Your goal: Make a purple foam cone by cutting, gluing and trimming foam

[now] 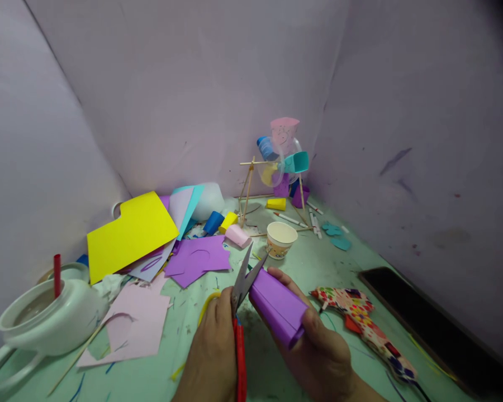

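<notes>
My left hand [212, 352] is closed around a pair of scissors [240, 357] with a red handle. Their blades point up and stand apart, close to the upper end of a purple paper piece [276, 304]. That paper is curved into a tube or small cup shape, and my right hand [324, 352] grips it, thumb on its lower end. Whether the blades touch the paper, I cannot tell. Just beyond the blades stands a paper cup [281, 240]. A yellow loop shows behind my left hand; its kind is unclear.
A stick frame [247, 192] carrying a wheel of coloured paper cups stands at the back. Coloured paper [132, 234] and a white pot [58, 318] lie left. To the right are a patterned glue gun [360, 318] and a dark flat slab [427, 318].
</notes>
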The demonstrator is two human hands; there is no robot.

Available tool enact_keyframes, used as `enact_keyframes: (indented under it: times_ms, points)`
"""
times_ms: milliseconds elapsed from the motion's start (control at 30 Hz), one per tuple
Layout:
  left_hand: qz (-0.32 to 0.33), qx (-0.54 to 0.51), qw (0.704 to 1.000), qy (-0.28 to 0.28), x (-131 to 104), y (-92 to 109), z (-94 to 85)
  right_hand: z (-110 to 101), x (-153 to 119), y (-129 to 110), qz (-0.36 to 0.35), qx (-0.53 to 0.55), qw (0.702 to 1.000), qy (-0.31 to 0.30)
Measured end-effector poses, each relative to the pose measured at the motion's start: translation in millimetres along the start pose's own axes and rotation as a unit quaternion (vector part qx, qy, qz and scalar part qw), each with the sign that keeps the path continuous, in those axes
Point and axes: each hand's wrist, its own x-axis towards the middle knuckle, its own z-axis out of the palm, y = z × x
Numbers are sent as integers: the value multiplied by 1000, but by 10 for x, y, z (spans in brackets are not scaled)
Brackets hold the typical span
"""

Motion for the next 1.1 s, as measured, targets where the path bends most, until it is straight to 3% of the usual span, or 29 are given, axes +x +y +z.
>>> enact_keyframes:
  times_ms: [167,267,400,467,567,633,700,800,967,1100]
  points:
    - [8,84,996,-17,-62,92,-19,15,-12,-2,2,13,1000,-5]
    - [30,104,993,-56,-61,71,-86,-13,8,-16,-8,7,1000,14]
    - [29,77,995,-57,14,-9,-232,-80,88,-116,-3,-105,992,72]
    - [7,37,999,-21,57,-12,-292,-100,116,-192,20,-223,974,46]
    - [-8,-73,997,10,81,35,-327,-82,99,-269,47,-398,915,-45]
    - [-18,-149,989,-11,67,68,-314,-50,61,-276,63,-465,879,-87]
    - [-28,-189,981,-34,41,83,-285,-21,28,-254,72,-486,864,-110]
    - [-34,-211,977,-14,5,76,-226,-5,21,-206,69,-466,876,-105]
    - [-47,-295,951,82,-8,75,-77,-1,57,-149,43,-422,904,-52]
    - [-61,-305,947,84,-3,88,-18,8,56,-122,63,-404,911,-49]
